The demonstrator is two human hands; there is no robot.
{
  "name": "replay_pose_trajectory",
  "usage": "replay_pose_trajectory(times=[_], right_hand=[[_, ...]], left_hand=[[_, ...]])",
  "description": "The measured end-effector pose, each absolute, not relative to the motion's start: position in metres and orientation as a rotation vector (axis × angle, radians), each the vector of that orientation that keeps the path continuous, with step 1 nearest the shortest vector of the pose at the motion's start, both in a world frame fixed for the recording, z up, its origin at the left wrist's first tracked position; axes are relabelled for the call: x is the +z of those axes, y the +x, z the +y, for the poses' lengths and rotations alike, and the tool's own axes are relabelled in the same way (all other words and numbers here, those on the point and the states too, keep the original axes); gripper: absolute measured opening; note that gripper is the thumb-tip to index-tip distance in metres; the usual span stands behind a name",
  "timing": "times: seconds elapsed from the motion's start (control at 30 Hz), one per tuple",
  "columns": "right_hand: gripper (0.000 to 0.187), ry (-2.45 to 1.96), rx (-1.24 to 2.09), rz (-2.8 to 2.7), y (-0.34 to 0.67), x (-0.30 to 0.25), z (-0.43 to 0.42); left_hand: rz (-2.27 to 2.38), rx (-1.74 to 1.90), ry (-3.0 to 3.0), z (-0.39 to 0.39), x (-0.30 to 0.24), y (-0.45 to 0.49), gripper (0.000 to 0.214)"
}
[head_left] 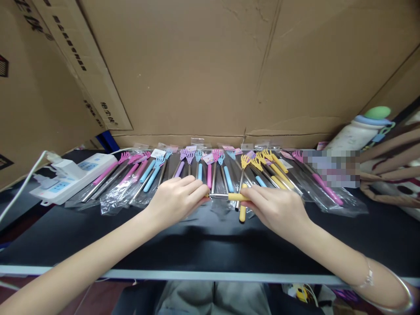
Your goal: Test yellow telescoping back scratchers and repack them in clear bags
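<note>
A back scratcher (232, 197) with a yellow handle and a metal rod is held level above the dark table. My left hand (179, 197) is closed around its left end, hiding that end. My right hand (275, 205) grips the yellow handle with the fingers closed. Just behind lies another yellow back scratcher (243, 164), its claw pointing away. A row of pink, purple, blue and yellow back scratchers spreads across the table, many in clear plastic sleeves. Among them are a blue one (152, 179) on the left and a magenta one (326, 188) on the right.
A white power strip (70, 186) with plugged-in adapters and a white cable lies at the left. Cardboard walls (190, 74) rise behind the table (210, 258). A light bottle (352, 135) with a green top leans at the right, near a brown-and-cream bag (377, 192).
</note>
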State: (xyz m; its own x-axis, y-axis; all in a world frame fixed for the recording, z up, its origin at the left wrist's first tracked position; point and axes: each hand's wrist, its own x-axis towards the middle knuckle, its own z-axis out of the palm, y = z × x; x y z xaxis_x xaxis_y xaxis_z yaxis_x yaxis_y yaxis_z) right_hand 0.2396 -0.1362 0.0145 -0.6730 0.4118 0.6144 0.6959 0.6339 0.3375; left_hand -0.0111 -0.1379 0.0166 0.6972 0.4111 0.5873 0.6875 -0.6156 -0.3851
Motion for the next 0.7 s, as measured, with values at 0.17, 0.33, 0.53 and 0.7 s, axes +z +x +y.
replay_pose_trajectory(times=[0.17, 0.33, 0.53, 0.7], right_hand=[[0.03, -0.891, -0.656, -2.426, 0.242, 0.018, -0.128], [0.025, -1.068, -0.314, -2.44, 0.25, 0.018, -0.117], [0.027, -1.187, 0.07, -2.462, 0.251, 0.015, -0.117], [0.029, -1.219, 0.265, -2.524, 0.252, 0.018, -0.117]], left_hand=[[-0.909, -0.584, -2.362, -0.134, 0.02, -0.015, 0.021], [-1.005, -0.626, -2.286, -0.127, 0.024, -0.024, 0.022], [-0.963, -0.638, -2.277, -0.124, 0.019, -0.029, 0.022], [-0.981, -0.604, -2.302, -0.124, 0.018, -0.03, 0.025]])
